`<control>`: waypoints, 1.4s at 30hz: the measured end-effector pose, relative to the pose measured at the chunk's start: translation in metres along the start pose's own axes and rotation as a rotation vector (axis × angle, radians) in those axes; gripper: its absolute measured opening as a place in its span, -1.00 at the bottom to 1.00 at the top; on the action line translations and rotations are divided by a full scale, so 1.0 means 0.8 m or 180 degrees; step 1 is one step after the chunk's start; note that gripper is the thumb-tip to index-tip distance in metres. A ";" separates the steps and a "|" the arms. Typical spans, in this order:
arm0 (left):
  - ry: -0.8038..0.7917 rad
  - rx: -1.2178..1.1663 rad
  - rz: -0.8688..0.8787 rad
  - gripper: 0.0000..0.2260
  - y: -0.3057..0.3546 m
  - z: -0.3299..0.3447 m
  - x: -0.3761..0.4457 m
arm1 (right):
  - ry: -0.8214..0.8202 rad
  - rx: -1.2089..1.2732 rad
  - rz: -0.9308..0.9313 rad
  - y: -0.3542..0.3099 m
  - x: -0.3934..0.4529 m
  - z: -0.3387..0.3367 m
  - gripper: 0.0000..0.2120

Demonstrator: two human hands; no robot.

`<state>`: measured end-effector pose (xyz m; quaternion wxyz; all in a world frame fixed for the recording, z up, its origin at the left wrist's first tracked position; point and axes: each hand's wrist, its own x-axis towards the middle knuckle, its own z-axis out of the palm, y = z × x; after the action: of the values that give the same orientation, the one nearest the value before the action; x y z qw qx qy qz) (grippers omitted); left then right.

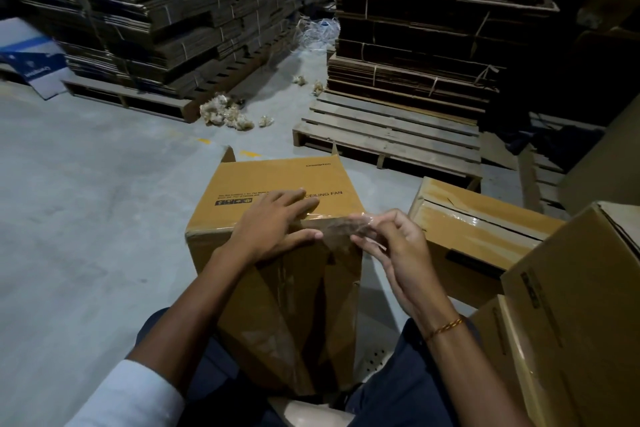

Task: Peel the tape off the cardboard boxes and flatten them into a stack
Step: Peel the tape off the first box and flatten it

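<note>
Cardboard box (277,184) held between the knees, clear tape (341,227) coming off its top edge.

Right hand (391,246) pinches the crinkled free end of the tape between curled fingers and thumb, just beside the left hand (273,229), which lies flat with straight fingers pressing the box's upper edge. Under the left fingers the box reads "CEILING FAN", partly covered; farther from the hands a small word looks like "Crompton", and the fine print and handling symbols beside the left hand are too small to read. A thin bracelet (445,326) circles the right wrist. Right of the right hand sit more taped boxes (485,236), cut off by the frame edge. Beyond both hands, across the floor (86,201), lie balled tape scraps (225,113), a pallet (388,135) and dim stacks of flattened cardboard (415,38).
</note>
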<state>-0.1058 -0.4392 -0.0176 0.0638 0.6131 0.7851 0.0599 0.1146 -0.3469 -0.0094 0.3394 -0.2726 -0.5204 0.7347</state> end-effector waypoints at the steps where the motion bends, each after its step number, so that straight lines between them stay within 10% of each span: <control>1: -0.0059 -0.0156 0.0076 -0.21 -0.002 -0.004 0.001 | 0.0132 0.0530 0.0225 0.002 0.000 0.003 -0.86; 9: 0.0441 0.0304 -0.0699 -0.33 -0.051 0.004 -0.055 | 0.0580 0.0528 0.0168 0.007 0.034 -0.003 -0.97; 16: 0.0849 -0.0728 -0.1039 -0.39 -0.043 0.014 -0.051 | 0.0037 -0.4368 -0.0980 0.010 0.047 0.010 -0.76; 19: 0.0830 -0.0711 -0.1034 -0.37 -0.032 0.021 -0.042 | 0.0167 -0.5124 -0.1213 -0.002 0.045 0.014 -0.89; 22: 0.0883 -0.0695 -0.1057 -0.37 -0.026 0.024 -0.038 | -0.0002 -0.4891 -0.0990 -0.021 0.039 0.022 -0.87; 29: 0.0984 -0.0744 -0.0933 -0.38 -0.018 0.032 -0.034 | -0.0777 -0.1170 0.0049 -0.078 0.012 0.095 -0.87; 34: 0.1258 -0.1676 -0.0503 -0.52 -0.016 0.046 -0.031 | -0.0861 -0.0003 0.0421 -0.073 0.037 0.130 -0.87; 42: 0.1671 -0.4851 -0.0934 -0.69 -0.027 0.035 -0.051 | -0.1018 -0.2966 -0.0793 0.007 0.056 0.106 -0.61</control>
<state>-0.1114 -0.4836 -0.0478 0.2843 0.2586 0.5905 0.7097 0.0216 -0.3620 0.0094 0.1828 -0.2150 -0.8669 0.4109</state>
